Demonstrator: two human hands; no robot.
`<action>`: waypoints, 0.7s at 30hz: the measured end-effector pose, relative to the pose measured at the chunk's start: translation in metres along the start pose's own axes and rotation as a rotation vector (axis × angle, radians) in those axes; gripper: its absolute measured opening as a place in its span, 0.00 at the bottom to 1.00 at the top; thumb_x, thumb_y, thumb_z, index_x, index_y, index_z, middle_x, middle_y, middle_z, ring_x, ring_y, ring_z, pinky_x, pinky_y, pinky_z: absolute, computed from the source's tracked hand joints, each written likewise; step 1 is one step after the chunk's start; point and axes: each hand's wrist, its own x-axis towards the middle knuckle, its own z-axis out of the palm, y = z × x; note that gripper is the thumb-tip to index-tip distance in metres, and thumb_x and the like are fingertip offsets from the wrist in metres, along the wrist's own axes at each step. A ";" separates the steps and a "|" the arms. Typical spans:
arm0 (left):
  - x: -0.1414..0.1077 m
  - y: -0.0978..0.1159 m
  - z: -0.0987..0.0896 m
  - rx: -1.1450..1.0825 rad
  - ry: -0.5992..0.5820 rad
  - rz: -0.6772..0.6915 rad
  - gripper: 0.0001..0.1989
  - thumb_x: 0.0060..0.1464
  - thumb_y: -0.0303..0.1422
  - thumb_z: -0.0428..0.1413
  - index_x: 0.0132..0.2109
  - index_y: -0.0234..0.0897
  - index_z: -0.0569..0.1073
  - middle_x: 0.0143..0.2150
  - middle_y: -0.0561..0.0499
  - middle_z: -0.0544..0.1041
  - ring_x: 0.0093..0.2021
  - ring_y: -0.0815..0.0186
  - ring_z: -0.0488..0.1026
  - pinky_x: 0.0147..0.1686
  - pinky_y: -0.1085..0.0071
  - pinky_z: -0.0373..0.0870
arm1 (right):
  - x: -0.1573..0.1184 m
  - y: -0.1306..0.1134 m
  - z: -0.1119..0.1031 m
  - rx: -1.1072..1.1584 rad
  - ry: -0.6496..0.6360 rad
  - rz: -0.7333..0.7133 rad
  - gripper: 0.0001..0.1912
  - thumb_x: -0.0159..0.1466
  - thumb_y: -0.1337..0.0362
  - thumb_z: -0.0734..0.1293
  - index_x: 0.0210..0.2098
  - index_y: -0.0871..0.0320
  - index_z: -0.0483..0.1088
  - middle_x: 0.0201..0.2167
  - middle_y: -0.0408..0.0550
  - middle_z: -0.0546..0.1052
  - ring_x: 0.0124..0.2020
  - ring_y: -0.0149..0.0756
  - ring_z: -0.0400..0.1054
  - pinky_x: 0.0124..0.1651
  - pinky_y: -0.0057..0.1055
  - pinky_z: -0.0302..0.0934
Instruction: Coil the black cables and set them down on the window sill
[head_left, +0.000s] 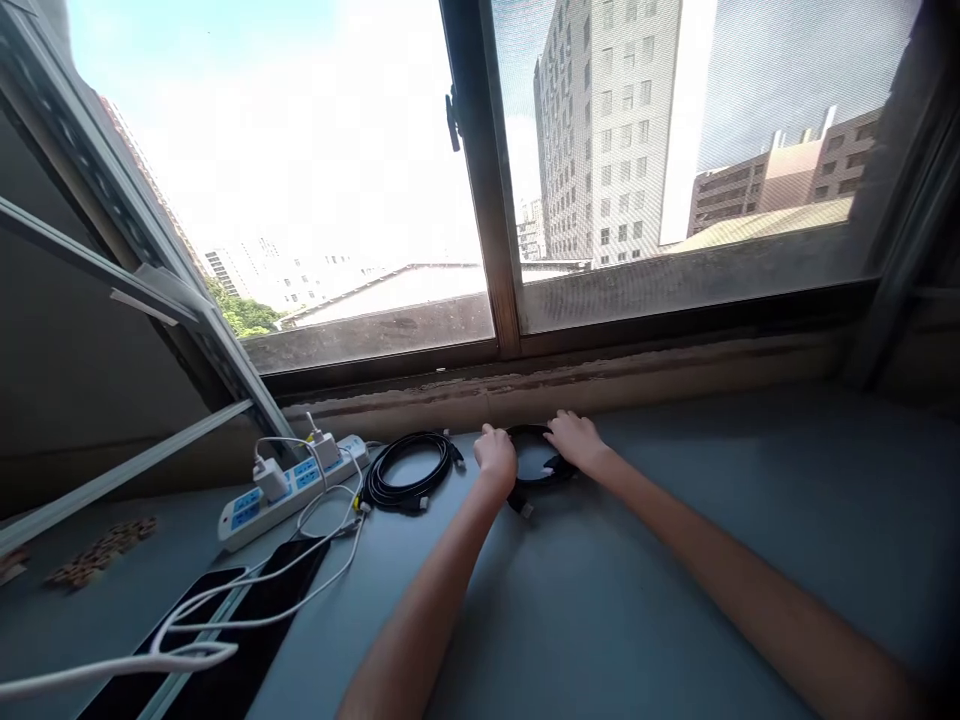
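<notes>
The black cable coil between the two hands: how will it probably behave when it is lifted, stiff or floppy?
The black cable coil will probably flex, since it is slim cable wound in loops. Its plug end, which sticks out from the ring, may dangle or swing. Lying flat on the table, it seems more apt to slide than roll if pushed.

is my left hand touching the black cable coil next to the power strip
Apart: the head view shows grey tabletop between the left hand and that black cable coil.
</notes>
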 end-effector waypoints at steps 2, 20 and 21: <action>0.000 0.000 0.001 -0.009 -0.006 0.001 0.15 0.58 0.36 0.53 0.50 0.32 0.67 0.49 0.44 0.68 0.44 0.62 0.70 0.41 0.60 0.71 | 0.000 0.000 0.001 0.016 0.000 0.003 0.05 0.72 0.66 0.67 0.42 0.64 0.69 0.43 0.51 0.68 0.43 0.44 0.64 0.44 0.39 0.65; 0.005 -0.019 -0.014 -0.086 -0.020 0.067 0.16 0.58 0.36 0.52 0.51 0.33 0.66 0.49 0.44 0.68 0.44 0.61 0.69 0.42 0.59 0.70 | 0.003 0.011 0.003 0.223 0.111 0.006 0.12 0.69 0.71 0.69 0.51 0.56 0.70 0.45 0.47 0.71 0.46 0.44 0.64 0.44 0.32 0.64; 0.005 -0.019 -0.015 -0.077 -0.011 0.071 0.16 0.58 0.36 0.52 0.51 0.33 0.66 0.49 0.44 0.68 0.45 0.61 0.69 0.43 0.59 0.70 | 0.003 0.012 0.003 0.228 0.114 0.016 0.11 0.70 0.69 0.69 0.51 0.55 0.70 0.44 0.47 0.71 0.46 0.44 0.64 0.44 0.32 0.64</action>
